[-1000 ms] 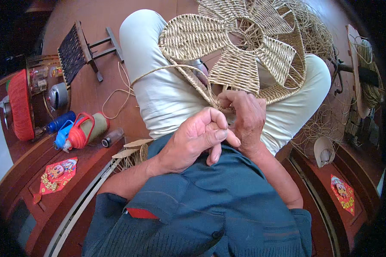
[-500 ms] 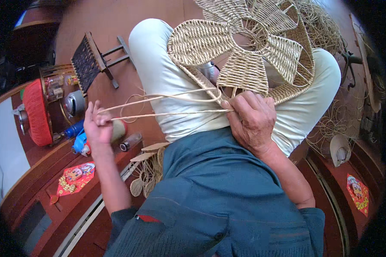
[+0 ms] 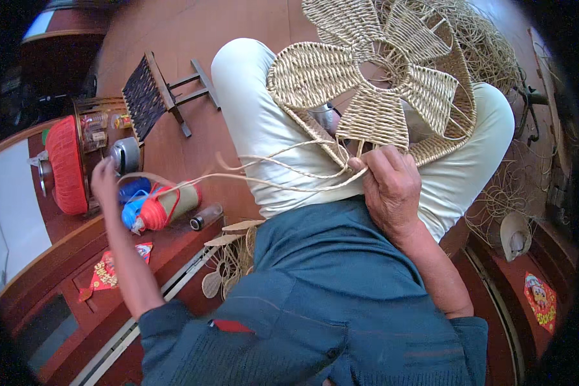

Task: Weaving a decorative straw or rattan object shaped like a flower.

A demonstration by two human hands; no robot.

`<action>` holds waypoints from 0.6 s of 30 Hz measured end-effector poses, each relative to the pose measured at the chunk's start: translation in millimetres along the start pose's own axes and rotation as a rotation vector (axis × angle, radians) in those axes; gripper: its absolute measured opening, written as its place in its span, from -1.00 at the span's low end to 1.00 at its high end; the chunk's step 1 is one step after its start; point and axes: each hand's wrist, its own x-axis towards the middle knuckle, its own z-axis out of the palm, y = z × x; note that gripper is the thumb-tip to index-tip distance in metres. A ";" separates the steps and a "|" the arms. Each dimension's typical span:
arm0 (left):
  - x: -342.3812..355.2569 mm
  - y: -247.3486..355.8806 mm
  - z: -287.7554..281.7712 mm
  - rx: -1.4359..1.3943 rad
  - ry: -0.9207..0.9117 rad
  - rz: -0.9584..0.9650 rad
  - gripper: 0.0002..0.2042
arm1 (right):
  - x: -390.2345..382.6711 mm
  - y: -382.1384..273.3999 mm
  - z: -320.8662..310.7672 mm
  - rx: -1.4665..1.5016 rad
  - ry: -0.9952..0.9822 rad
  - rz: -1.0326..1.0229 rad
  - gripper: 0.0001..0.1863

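Observation:
Across my lap rests a wicker piece of tan twisted cord, with petal-shaped woven panels around a ring and a curved woven rim. My right hand is closed at its near edge, pinching a pale cord against the rim. Slack strands of this cord run left across my thigh, one ending in a loose curl. Far out to the left, my left hand is smeared by motion beside a strand of the cord. Whether its fingers grip that strand is not clear.
A heap of loose cord lies beyond my right knee. To the left are a small stool with a woven seat, a red thermos, a clear jar and a red-covered basin. Another wicker piece sits by my left hip.
My left hand has swung farther left and slightly up. The strands, taut before, now hang slack, with one curled end loose. My right hand stays at the rim; the whole view has shifted slightly.

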 end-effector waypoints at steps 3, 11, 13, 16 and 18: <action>-107.5 258.9 113.8 -0.078 -0.215 0.426 -0.76 | -4.4 4.9 -3.9 -0.012 0.017 0.004 -0.88; -195.5 371.4 169.9 0.092 -0.459 0.958 -0.76 | -1.6 2.1 -2.7 0.037 -0.009 0.028 -0.84; -172.4 354.1 157.0 0.034 -0.366 0.908 -0.77 | -2.4 3.3 -3.1 0.016 0.008 0.003 -0.89; -96.8 296.7 109.6 0.189 -0.063 0.776 -0.76 | -2.4 4.5 -2.3 0.036 0.029 -0.009 -0.89; -29.9 216.5 62.3 0.382 -0.020 0.579 -0.73 | -1.8 5.3 -3.3 0.048 0.033 -0.005 -0.89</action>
